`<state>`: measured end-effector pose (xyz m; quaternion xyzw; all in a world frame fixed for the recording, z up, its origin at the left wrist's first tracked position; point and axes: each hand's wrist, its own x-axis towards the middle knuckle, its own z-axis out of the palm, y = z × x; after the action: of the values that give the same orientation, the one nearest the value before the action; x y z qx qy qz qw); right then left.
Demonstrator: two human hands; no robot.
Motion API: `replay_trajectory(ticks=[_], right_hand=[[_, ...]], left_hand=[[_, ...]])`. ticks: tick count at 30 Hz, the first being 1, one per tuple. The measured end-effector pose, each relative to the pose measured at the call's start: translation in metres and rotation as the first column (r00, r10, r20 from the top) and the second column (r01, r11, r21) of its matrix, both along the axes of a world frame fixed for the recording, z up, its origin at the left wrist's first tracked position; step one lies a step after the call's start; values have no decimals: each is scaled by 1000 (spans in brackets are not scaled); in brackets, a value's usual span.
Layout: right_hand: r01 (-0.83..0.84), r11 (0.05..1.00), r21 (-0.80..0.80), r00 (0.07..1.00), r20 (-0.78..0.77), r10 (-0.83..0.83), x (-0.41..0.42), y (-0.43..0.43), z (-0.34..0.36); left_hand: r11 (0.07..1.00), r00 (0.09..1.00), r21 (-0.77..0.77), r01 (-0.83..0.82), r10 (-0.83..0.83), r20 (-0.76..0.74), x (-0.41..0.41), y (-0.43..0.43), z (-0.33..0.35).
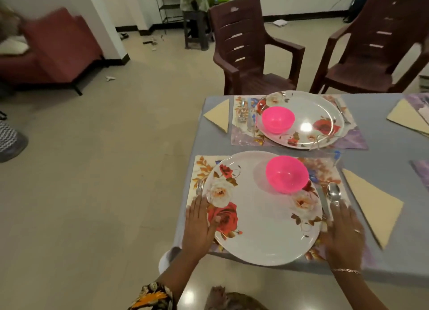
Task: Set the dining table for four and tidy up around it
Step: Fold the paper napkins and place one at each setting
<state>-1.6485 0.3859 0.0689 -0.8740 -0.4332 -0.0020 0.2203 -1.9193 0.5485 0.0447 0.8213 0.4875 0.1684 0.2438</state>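
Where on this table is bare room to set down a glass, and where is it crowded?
The widest bare patch of table lies between the near napkin, the far placemat and the right-edge mat. Only a thin strip separates the two placemats. The near placemat is crowded: near plate, pink bowl, fork, spoon, left hand and right hand.

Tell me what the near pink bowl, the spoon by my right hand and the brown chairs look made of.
Pink bowl: probably plastic, glossy, light glows through its wall. Spoon: metal, likely steel, mirror-bright reflections. Brown chairs: moulded plastic by the look, one-piece slotted backs, dull sheen.
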Motion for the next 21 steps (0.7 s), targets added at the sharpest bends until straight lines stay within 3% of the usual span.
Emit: replay_trajectory(ticks=[4,10,17,21], right_hand=[[-164,986,30,985,-45,165,-10,14,-21],[-213,977,-25,977,12,214,-16,23,-35],[-203,978,-57,979,25,204,-16,26,-35],[-207,975,-83,977,34,210,-14,25,-39]], left_hand=[[991,992,-40,-124,124,3,7,-3,2],[977,973,-76,-199,188,-130,13,6,12],[977,974,-108,-182,164,-154,3,10,10],[997,947,-28,-76,63,-315,-11,11,7]])
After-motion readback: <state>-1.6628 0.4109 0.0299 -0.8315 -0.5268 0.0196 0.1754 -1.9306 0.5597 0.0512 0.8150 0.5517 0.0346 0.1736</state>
